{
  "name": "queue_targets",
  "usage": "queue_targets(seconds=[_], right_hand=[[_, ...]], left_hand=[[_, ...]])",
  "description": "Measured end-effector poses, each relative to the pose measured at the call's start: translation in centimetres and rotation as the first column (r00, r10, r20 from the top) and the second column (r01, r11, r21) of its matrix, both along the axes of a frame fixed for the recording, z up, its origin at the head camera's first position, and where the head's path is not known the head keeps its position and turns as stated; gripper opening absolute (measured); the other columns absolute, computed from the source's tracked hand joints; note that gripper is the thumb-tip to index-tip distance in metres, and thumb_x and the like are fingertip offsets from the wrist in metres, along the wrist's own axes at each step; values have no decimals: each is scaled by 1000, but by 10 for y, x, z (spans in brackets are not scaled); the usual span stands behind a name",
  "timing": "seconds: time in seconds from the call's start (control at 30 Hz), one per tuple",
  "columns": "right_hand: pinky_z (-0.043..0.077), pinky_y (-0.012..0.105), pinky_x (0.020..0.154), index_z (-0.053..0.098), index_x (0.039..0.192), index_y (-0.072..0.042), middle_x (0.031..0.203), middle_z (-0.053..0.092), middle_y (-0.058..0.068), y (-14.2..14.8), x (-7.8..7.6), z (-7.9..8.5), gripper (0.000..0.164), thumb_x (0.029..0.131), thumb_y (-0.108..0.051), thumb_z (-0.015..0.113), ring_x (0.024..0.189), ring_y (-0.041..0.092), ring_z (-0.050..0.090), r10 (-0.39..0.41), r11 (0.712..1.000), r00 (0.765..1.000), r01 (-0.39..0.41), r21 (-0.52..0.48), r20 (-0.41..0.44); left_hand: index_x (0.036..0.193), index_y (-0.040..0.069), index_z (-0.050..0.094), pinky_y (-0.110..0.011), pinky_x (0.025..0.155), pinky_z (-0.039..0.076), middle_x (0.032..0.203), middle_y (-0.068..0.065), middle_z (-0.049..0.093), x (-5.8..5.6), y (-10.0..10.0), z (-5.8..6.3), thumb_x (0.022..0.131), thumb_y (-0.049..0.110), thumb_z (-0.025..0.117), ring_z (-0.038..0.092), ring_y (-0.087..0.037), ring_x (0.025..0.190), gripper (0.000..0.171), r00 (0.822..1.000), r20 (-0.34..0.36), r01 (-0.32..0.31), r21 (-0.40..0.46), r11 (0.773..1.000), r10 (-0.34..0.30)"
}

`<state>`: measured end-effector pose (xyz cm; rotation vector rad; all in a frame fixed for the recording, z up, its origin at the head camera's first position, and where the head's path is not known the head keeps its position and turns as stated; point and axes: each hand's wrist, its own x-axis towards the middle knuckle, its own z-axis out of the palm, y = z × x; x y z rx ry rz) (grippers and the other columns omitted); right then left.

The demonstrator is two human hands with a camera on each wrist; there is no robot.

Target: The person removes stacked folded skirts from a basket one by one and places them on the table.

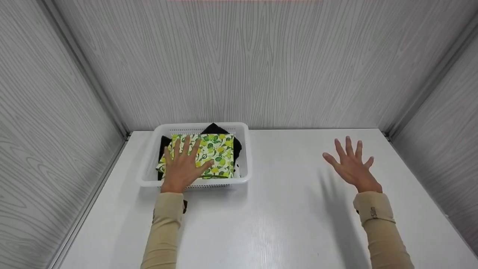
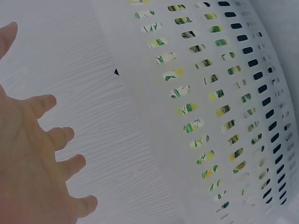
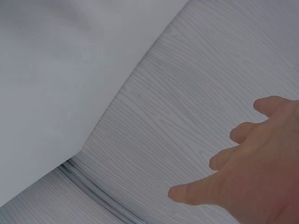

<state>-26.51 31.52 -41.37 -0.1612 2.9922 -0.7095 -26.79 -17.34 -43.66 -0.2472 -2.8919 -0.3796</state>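
Note:
A white plastic basket [image 1: 243, 157] with slotted walls stands at the back left of the table. Folded cloth printed with lemons and green leaves [image 1: 220, 155] lies in it, on top of black cloth [image 1: 214, 129]. My left hand [image 1: 183, 167], fingers spread, is held over the basket's front left part and overlaps the printed cloth in the head view. In the left wrist view this hand [image 2: 35, 154] is apart from the basket wall [image 2: 154, 107], holding nothing. My right hand [image 1: 352, 168] is raised above the table's right side, fingers spread, with nothing in it.
The white table [image 1: 280, 209] reaches back to a grey wood-grain panel [image 1: 261, 67]. Similar panels stand at the left [image 1: 48, 130] and right [image 1: 444, 130], with metal corner strips between them. The right arm casts a shadow on the tabletop.

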Motion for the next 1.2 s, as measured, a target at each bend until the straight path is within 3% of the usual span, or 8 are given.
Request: queue_targets(seconds=[0.13,0.27,0.37,0.47,0.6,0.77,0.97,1.2], right_hand=[[-20,81,98,3,162,-3,163,-20,25,-4,-4,3,92,102,-67,31,143,48,-31,14,1000,1000,-14,-2,5],[-15,80,102,7,162,-3,165,-13,26,-14,-7,1,89,103,-65,30,146,50,-24,33,999,999,-33,-9,5],[5,75,111,24,160,0,164,15,29,-26,-11,1,80,105,-57,39,149,51,7,69,995,995,-74,-62,-69],[38,65,105,52,144,5,142,53,29,-44,-19,-1,56,105,-36,56,130,48,50,106,977,968,-144,-158,-228],[55,55,86,70,116,8,111,71,25,-76,-33,0,26,99,-10,66,99,41,70,127,939,911,-238,-250,-393],[57,50,83,73,110,8,104,73,21,-117,-46,-1,19,96,-5,68,95,36,71,151,906,900,-292,-307,-410],[57,47,84,73,109,7,102,73,18,-158,-55,-11,18,96,-4,68,96,33,70,178,888,913,-309,-341,-366],[57,46,87,72,113,8,106,72,20,-197,-62,-18,21,96,-3,68,99,33,70,177,876,933,-294,-382,-313]], left_hand=[[159,10,36,-72,114,4,164,-23,23,0,-4,-2,95,62,58,13,-47,150,85,999,-34,-5,24,1000,6],[150,5,50,-73,110,22,153,-25,43,1,-14,-8,92,53,68,33,-48,143,77,985,-174,26,30,999,-20],[140,3,59,-70,102,37,138,-25,58,1,-20,-12,89,46,73,50,-48,129,68,957,-288,54,26,998,-44],[131,1,66,-64,88,50,122,-24,67,-2,-26,-15,87,40,77,60,-45,112,59,927,-371,67,25,997,-53],[124,-1,69,-59,75,54,113,-23,70,-7,-32,-16,87,34,80,64,-44,98,52,914,-402,69,40,997,-47],[124,-4,68,-59,71,54,110,-26,70,-13,-38,-21,88,30,79,64,-46,92,51,928,-371,65,63,996,-37],[127,-5,66,-62,75,54,118,-27,67,-18,-47,-28,90,31,75,63,-49,99,52,969,-245,17,121,993,13],[133,-3,62,-67,84,50,127,-30,61,-21,-56,-32,92,33,72,59,-51,110,55,989,-124,-53,176,983,75]])
